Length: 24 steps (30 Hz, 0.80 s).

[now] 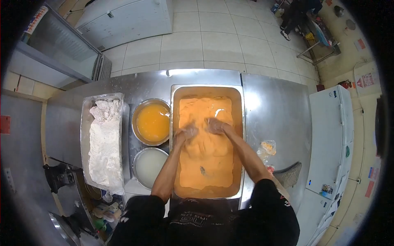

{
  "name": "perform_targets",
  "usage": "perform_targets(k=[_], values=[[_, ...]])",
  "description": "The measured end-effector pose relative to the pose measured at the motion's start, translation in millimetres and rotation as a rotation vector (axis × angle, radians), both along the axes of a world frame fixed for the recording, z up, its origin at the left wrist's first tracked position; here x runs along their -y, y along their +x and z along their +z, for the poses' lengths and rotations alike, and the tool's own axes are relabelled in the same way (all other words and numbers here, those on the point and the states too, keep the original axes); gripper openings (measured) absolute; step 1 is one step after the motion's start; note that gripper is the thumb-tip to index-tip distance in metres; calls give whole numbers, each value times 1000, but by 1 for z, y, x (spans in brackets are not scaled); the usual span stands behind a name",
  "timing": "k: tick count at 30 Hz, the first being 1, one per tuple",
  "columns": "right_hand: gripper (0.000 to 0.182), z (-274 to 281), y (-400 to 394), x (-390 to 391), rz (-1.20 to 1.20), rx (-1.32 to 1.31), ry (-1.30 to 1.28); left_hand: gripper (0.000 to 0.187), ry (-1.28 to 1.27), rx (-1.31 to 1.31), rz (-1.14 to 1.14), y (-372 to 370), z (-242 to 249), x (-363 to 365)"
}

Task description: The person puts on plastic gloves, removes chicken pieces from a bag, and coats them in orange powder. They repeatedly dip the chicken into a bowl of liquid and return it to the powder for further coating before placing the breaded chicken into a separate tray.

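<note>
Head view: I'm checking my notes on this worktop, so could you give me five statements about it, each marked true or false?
1. The left hand and right hand are at the orange powder. True.
2. Yellow liquid is in a round bowl. True.
3. The right hand is in the yellow liquid. False: it is at the orange powder.
4. White flour is in a long tray. True.
5. The white flour is right of the orange powder. False: it is left.

We see fine orange powder (217,174) lying loose in a deep rectangular metal tray (207,90), rumpled midway, flatter toward the near end, with a small dark patch (202,170) showing there
</note>
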State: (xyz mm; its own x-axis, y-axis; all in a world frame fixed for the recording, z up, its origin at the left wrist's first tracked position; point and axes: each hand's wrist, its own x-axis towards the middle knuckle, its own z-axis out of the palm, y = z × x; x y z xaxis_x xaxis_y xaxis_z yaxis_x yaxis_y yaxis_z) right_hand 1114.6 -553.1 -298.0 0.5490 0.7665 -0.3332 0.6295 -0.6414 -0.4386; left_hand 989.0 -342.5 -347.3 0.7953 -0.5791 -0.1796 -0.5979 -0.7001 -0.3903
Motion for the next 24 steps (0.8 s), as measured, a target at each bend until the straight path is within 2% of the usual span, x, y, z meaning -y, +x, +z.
perform_targets(k=[1,2,4,5,6,7,8,9,10,11,12,13,14,16,17,19,20,22,23,24], values=[[73,10,8,-4,98,-19,-3,27,-503,-517,416,-4,49,5],[74,22,15,-8,195,-40,-3,26,-612,-686,600,4,84,5],[79,115,44,-30,-275,-174,-93,25,-573,-709,688,45,132,-3],[85,106,51,-42,-370,179,-94,25,-536,-659,700,69,149,-7],[85,111,39,-59,-372,176,-90,25,-500,-596,707,88,164,-11],[89,120,20,-79,-240,115,-173,25,-471,-520,698,99,170,-12],[90,124,10,-80,-181,89,-216,25,-452,-446,683,101,165,-13],[92,128,0,-80,-122,62,-257,27,-536,-371,643,97,144,-14],[94,125,-1,-66,-113,79,-215,29,-630,-293,604,98,102,-15],[95,120,-2,-50,-97,94,-174,35,-530,-474,417,105,6,-19],[97,109,-10,-35,-82,99,-127,35,-534,-478,415,88,15,-8],[98,99,-20,-24,-73,100,-73,42,-375,-504,361,54,45,5],[100,94,-33,-13,-64,102,-18,45,-477,-538,559,31,78,16],[102,88,-77,14,-253,77,-179,51,-737,-529,952,-15,147,40],[102,83,-104,23,-314,68,-237,52,-774,-526,950,-38,92,41],[94,58,-150,25,-624,351,-144,54,-847,-519,944,-81,-17,44],[94,70,-152,17,-623,357,-143,55,-859,-586,902,-88,-19,53],[84,105,-160,1,-958,-286,-130,58,-873,-723,816,-99,-25,63],[84,89,-160,1,-961,-288,-123,60,-876,-793,772,-100,-14,63],[81,73,-153,4,-989,-518,212,57,-946,-790,887,-96,-4,64]])
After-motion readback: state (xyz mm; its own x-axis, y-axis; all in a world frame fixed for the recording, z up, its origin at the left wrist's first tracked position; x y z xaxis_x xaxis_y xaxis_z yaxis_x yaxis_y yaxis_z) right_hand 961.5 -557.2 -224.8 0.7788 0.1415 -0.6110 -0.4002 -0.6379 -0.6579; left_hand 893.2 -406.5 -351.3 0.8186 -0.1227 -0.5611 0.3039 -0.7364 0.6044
